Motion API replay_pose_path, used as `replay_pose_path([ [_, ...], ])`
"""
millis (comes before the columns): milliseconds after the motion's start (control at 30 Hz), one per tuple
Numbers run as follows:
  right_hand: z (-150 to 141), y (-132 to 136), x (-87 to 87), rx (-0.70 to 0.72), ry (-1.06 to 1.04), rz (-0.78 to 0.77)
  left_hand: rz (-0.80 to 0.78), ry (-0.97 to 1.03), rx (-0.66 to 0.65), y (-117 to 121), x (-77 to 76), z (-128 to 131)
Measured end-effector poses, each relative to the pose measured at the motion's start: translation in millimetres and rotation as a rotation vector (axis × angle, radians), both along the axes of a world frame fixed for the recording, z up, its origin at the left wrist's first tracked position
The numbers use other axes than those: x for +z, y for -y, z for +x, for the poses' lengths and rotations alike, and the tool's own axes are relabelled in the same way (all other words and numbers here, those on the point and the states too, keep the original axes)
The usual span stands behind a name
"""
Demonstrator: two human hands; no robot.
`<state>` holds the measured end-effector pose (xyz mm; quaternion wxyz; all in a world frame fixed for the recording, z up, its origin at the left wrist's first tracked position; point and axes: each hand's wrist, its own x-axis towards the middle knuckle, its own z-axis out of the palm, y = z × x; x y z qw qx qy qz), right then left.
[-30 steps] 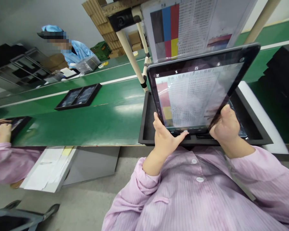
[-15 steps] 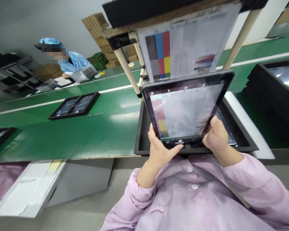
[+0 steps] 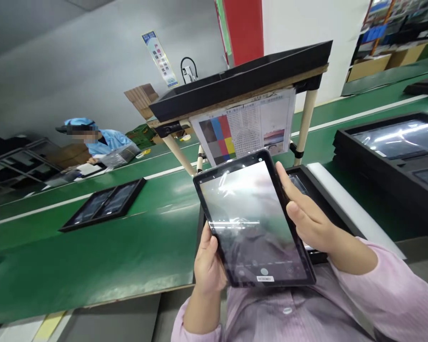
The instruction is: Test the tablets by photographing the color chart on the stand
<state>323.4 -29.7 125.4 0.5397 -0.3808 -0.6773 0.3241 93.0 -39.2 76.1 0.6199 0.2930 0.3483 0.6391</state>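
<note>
A black tablet with a lit screen is tilted up in front of my chest. My left hand grips its lower left edge, fingers behind and thumb on the bezel. At the tablet's right edge is my right hand, fingers stretched out flat along the rim. Under the tablet a black tray lies on the green conveyor belt. Just beyond, a printed colour test chart hangs from a small stand.
A black tray with two tablets lies on the belt to the left. Stacked black trays stand at the right. The stand's cream legs straddle the belt, a black tray on top. A person in blue works at the far left.
The tablet has come down and back towards me, away from the chart. My right hand let go of its lower corner and now lies flat at its right edge. My view has tilted upward.
</note>
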Motion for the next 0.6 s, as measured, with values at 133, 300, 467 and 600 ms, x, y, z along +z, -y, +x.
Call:
replay_pose_path([
  [133, 2.7, -5.4, -5.3, 0.012, 0.146, 0.209, -0.039, -0.013, 0.000, 0.4, -7.4, -1.7],
  [300, 2.7, -10.6, -17.3, 0.024, 0.114, 0.158, -0.076, -0.027, 0.053, 4.5, -8.1, -1.5],
  [467, 42.2, -12.3, -18.8, -0.183, 0.107, -0.046, -0.163, -0.045, -0.009, -8.1, 11.0, -13.2],
  [600, 71.3, -7.7, -20.7, -0.435, 0.210, -0.248, -0.180, -0.071, 0.035, -23.2, 17.4, -31.2],
])
